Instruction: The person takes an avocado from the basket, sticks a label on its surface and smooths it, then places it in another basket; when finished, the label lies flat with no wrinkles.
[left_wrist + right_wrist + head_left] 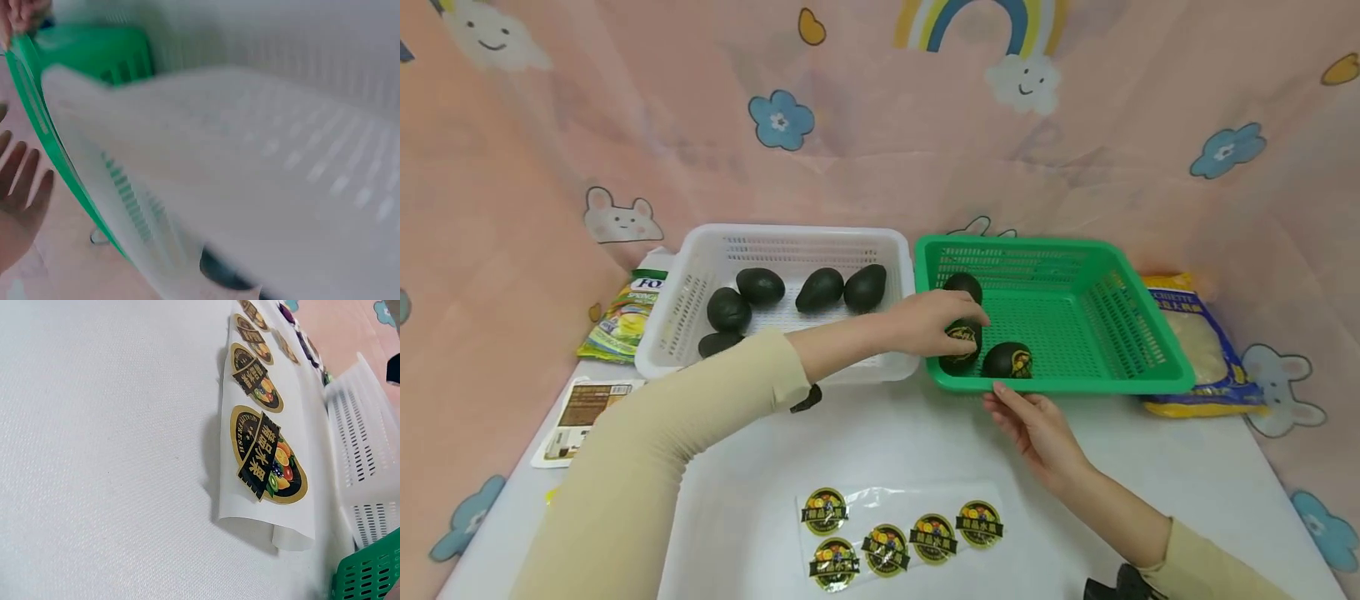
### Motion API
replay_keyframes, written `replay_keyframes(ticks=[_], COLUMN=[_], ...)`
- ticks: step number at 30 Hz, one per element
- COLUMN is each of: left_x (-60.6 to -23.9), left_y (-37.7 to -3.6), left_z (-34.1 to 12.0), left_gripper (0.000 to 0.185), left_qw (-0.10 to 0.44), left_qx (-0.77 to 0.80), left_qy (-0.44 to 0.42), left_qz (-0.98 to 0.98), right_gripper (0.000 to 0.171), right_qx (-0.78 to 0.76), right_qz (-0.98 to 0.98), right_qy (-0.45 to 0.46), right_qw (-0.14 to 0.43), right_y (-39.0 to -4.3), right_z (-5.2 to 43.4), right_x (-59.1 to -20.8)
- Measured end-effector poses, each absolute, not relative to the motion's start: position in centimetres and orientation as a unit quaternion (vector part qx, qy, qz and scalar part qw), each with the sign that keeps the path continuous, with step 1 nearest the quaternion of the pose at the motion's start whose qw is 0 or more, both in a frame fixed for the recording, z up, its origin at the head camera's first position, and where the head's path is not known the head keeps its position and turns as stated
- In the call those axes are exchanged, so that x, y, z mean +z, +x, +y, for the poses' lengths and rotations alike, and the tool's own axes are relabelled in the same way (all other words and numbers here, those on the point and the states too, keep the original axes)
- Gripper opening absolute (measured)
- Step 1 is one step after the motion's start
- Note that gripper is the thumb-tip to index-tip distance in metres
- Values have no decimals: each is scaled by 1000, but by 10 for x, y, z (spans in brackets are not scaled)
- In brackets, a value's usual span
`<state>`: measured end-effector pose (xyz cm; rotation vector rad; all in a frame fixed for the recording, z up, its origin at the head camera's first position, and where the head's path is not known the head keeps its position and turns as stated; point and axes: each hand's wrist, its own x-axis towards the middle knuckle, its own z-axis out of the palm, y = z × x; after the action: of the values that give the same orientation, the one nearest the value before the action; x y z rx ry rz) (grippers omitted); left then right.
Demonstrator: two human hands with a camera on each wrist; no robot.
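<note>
Nearest the person, a clear sticker sheet (pixel 901 533) lies flat on the white table (pixel 1150 467), carrying five round fruit labels; the right wrist view shows its backing paper curling up at one end.

Just beyond it the right hand (pixel 1033 425) lies palm up on the table, fingers straight and relaxed, holding nothing. Its fingertips (pixel 1000 390) reach the near rim of the green basket (pixel 1150 350) (whether they touch the rim or stop just short cannot be told).

The left hand (pixel 928 321) reaches across from the left, over the near left corner of the green basket, with its fingers curled over the top of a dark avocado (pixel 961 343) that bears a round label. This avocado sits inside the basket against its near wall. A second labelled avocado (pixel 1007 360) lies just beside it to the right, and a third avocado (pixel 962 286) lies behind the hand, nearer the basket's back left.

To the left, touching or almost touching the green basket, stands a white basket (pixel 700 250) holding five unlabelled avocados (pixel 820 289). The left wrist view is blurred, showing only the two basket walls side by side.

Farther out, a green packet (pixel 621 321) lies left of the white basket, and a yellow and blue bag (pixel 1206 350) lies right of the green one, before a pink patterned cloth (pixel 880 125).
</note>
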<state>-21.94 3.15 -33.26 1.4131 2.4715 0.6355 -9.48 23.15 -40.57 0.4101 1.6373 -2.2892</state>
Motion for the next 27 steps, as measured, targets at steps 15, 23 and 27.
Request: replay_keyframes(ticks=[15, 23, 27], left_x=[-414, -426, -428], left_y=[-117, -126, -126], left_z=[-103, -136, -133], left_gripper=[31, 56, 55], left_qw=[267, 233, 228], left_qx=[563, 671, 692], left_qy=[244, 69, 30], left_qz=[744, 701, 684], right_gripper=[17, 26, 26], right_qx=[-782, -628, -542], right_qz=[580, 698, 726], right_qy=[139, -137, -273], right_qw=[183, 317, 323], right_y=[-86, -119, -179], right_z=[217, 156, 106], right_x=[-404, -339, -287])
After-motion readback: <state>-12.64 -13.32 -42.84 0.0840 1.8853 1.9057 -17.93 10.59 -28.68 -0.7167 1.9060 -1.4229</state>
